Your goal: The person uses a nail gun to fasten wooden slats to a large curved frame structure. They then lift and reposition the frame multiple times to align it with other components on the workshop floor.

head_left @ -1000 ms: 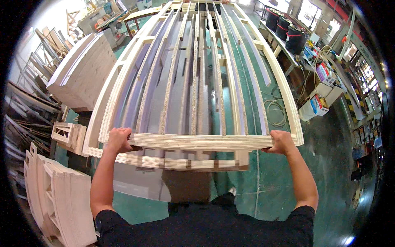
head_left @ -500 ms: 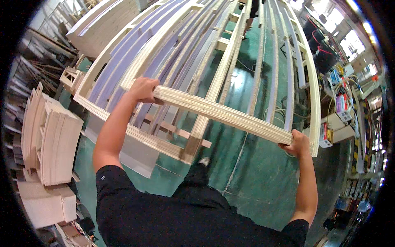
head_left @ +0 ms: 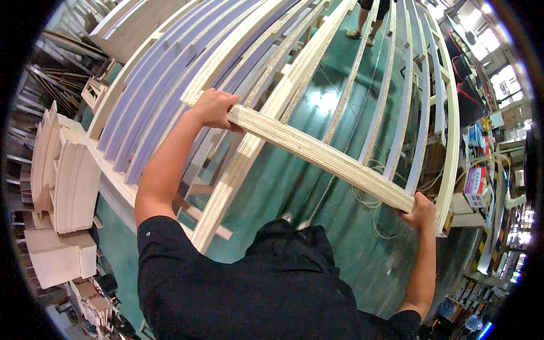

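Observation:
Both my hands grip the near end rail point(head_left: 323, 153) of a large wooden slatted frame, which I hold up off the floor. My left hand point(head_left: 214, 109) is wrapped over the rail near its left corner. At the right corner, my right hand point(head_left: 420, 212) is closed round the rail. Long pale slats point(head_left: 391, 102) run away from me to the far end. Lower and to the left lies a second slatted frame point(head_left: 110, 170) with bluish-purple slat faces, partly covered by the held frame. My fingertips under the rail are hidden.
Another person point(head_left: 368, 17) stands at the far end, legs showing between the slats. Stacked wooden panels point(head_left: 76, 187) and a box-like wooden block point(head_left: 59, 258) line the left. A loose hose point(head_left: 374, 209) lies on the green floor point(head_left: 306, 192). Cartons point(head_left: 475, 184) stand along the right.
The held frame has shifted rightward relative to the lower frame. My grip stays the same. Both my feet now show, and more of the other person's legs is visible.

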`<state>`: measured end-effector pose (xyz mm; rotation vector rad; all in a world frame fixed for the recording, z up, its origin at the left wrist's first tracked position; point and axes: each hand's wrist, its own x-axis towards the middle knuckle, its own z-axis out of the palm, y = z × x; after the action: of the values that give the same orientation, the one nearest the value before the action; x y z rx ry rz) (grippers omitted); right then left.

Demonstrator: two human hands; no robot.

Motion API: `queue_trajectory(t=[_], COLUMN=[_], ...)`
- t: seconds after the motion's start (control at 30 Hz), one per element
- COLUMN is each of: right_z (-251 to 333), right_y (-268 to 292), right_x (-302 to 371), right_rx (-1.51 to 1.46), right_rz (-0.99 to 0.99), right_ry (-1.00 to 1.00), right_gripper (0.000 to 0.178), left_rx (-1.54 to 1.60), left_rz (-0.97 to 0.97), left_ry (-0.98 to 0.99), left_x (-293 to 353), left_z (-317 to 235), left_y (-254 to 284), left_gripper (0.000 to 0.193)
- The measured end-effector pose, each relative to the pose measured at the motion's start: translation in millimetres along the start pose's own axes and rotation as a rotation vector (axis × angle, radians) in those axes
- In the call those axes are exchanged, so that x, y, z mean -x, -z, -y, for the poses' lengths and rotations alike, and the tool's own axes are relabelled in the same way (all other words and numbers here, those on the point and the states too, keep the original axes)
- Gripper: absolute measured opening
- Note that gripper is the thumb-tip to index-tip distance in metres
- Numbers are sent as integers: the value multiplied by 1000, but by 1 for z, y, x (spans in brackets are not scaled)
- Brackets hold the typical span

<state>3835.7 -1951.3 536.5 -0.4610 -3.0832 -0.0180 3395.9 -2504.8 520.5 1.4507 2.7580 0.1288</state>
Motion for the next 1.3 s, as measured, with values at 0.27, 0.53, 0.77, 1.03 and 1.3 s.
queue_trajectory(t=[0.27,0.53,0.77,1.03,1.3], right_z=[-87,-155,-234,-310,-398], right_y=[-5,3,17,37,46], right_x=[-143,-280,-444,-649,-859], right_rx=[-56,-78,-42,-59,-38], right_rz=[22,-11,-35,-65,-112], right_ry=[26,8,18,55,57], right_gripper=[72,73,75,71,71], left_rx=[14,7,-55,-34,-43], left_rz=[47,-40,2,-56,-49], left_ry=[47,-94,-29,-75,-75], left_x=[-180,-348,-521,-730,-949], left_z=[22,57,93,164,223], left_y=[15,21,53,66,95], left_gripper=[70,73,75,67,75])
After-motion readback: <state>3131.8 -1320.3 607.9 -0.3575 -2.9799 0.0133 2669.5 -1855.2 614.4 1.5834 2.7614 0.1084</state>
